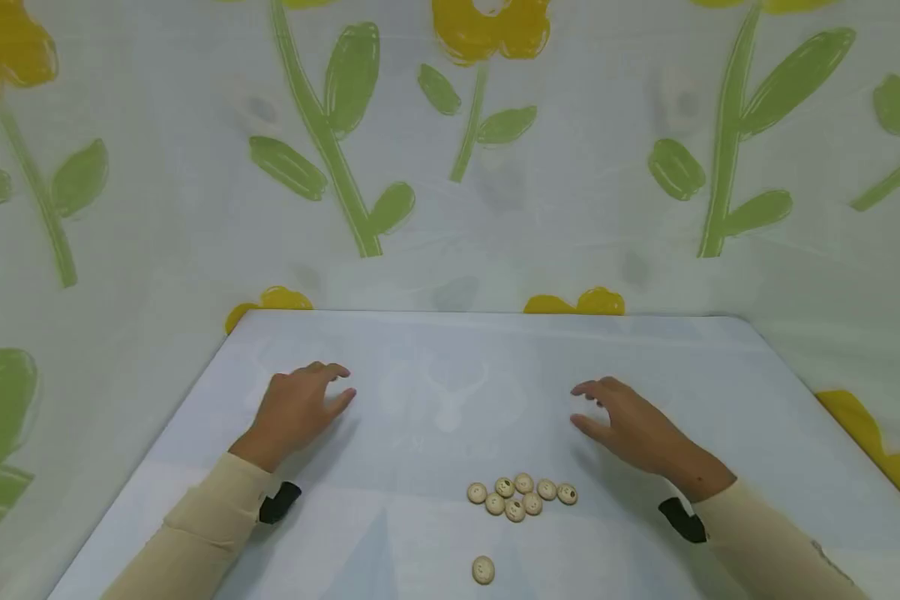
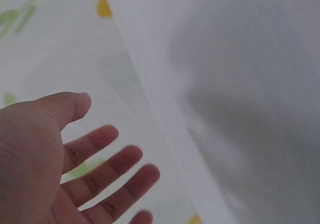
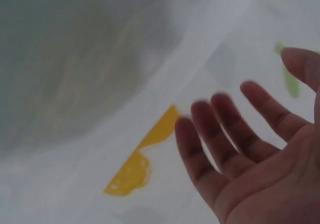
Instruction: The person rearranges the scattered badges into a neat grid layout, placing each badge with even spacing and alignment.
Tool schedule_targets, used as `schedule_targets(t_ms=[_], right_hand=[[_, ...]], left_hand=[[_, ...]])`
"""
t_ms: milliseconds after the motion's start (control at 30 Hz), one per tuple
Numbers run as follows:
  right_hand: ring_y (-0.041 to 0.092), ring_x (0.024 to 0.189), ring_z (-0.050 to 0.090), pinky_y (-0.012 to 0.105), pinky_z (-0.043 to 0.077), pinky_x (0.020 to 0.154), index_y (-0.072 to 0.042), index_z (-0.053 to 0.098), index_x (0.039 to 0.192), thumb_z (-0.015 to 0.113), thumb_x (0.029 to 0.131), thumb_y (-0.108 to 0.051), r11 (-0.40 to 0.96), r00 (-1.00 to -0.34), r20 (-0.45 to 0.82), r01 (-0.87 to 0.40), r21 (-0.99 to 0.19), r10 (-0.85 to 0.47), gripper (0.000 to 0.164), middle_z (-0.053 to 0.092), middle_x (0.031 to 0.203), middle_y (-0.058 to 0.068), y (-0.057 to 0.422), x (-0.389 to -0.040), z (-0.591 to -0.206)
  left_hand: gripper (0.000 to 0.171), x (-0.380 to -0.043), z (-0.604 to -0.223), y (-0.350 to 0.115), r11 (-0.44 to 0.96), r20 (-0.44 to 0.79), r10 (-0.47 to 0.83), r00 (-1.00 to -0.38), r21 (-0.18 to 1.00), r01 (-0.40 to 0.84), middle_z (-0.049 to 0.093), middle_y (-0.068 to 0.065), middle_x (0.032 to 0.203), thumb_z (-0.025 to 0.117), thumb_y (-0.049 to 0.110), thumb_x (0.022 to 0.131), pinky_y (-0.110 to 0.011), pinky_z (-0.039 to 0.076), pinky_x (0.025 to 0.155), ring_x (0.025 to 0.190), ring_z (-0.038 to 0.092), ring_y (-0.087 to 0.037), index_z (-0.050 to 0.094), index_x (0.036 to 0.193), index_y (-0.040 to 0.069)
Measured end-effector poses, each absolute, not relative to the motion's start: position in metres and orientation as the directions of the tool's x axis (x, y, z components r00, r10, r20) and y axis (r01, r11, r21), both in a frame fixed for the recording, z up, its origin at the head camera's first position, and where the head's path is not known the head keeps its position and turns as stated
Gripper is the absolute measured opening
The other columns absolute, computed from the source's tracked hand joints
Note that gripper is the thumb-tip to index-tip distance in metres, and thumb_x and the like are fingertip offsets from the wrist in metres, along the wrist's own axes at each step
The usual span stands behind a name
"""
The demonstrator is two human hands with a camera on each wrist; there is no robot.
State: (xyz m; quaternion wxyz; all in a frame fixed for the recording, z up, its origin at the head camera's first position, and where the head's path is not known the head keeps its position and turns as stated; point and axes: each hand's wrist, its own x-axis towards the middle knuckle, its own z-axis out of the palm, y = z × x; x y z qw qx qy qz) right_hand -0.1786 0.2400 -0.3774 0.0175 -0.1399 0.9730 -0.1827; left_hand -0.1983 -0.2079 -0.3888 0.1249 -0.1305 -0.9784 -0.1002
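Note:
Several small round beige discs with dark marks [image 1: 515,510] lie in a loose cluster on the white table [image 1: 420,400], and their exact kind is too small to tell. One more beige disc [image 1: 483,570] lies apart, closer to the near edge of the head view. My left hand [image 1: 294,414] hovers over the table's left part, fingers relaxed and holding nothing. Over the right part hovers my right hand [image 1: 633,429], also holding nothing, beyond and to the right of the cluster. Both wrist views show spread, relaxed fingers, with no discs in sight.
Behind the table hangs a white cloth [image 1: 570,225] printed with yellow flowers and green leaves; it also shows along both sides. A dark strap piece [image 1: 279,502] sits at the left wrist, another dark piece [image 1: 682,521] at the right. The tabletop reflects faintly.

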Motion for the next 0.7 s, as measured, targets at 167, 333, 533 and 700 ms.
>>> schedule_targets(t_ms=[167,333,533,700], right_hand=[[0.012,0.086,0.054,0.025,0.05,0.071,-0.013,0.064,0.114,0.072,0.092,-0.026,0.817,-0.945,-0.043,-0.258,-0.515,-0.325,0.026,0.06,0.094,-0.003,0.23,-0.157,-0.38],[0.008,0.076,0.05,0.023,0.046,0.062,-0.015,0.063,0.105,0.073,0.091,-0.026,0.76,-0.901,-0.08,-0.31,-0.571,-0.427,0.021,0.055,0.084,-0.005,0.229,-0.148,-0.383],[0.005,0.073,0.049,0.023,0.045,0.062,-0.017,0.061,0.102,0.075,0.089,-0.029,0.714,-0.844,-0.127,-0.35,-0.606,-0.521,0.022,0.054,0.082,-0.005,0.231,-0.148,-0.388],[0.005,0.074,0.049,0.023,0.045,0.063,-0.021,0.062,0.1,0.077,0.087,-0.03,0.697,-0.812,-0.161,-0.358,-0.621,-0.561,0.022,0.055,0.08,-0.006,0.233,-0.148,-0.393]], left_hand=[[0.018,-0.181,-0.39,-0.169,0.862,0.331,0.356,-0.874,0.245,0.444,0.067,0.005,0.086,0.076,0.03,0.088,-0.031,0.049,0.069,0.074,0.06,-0.009,0.07,0.1,0.018],[0.016,-0.163,-0.389,-0.139,0.775,0.256,0.486,-0.835,0.315,0.548,0.06,0.013,0.08,0.077,0.033,0.087,-0.024,0.045,0.067,0.067,0.05,-0.002,0.069,0.095,0.022],[0.014,-0.147,-0.389,-0.11,0.652,0.076,0.657,-0.75,0.442,0.616,0.057,0.015,0.08,0.076,0.034,0.089,-0.021,0.044,0.069,0.068,0.049,0.001,0.07,0.095,0.023],[0.015,-0.136,-0.394,-0.09,0.552,0.039,0.762,-0.646,0.481,0.681,0.059,0.016,0.08,0.078,0.033,0.087,-0.022,0.043,0.076,0.068,0.049,0.005,0.07,0.097,0.026]])
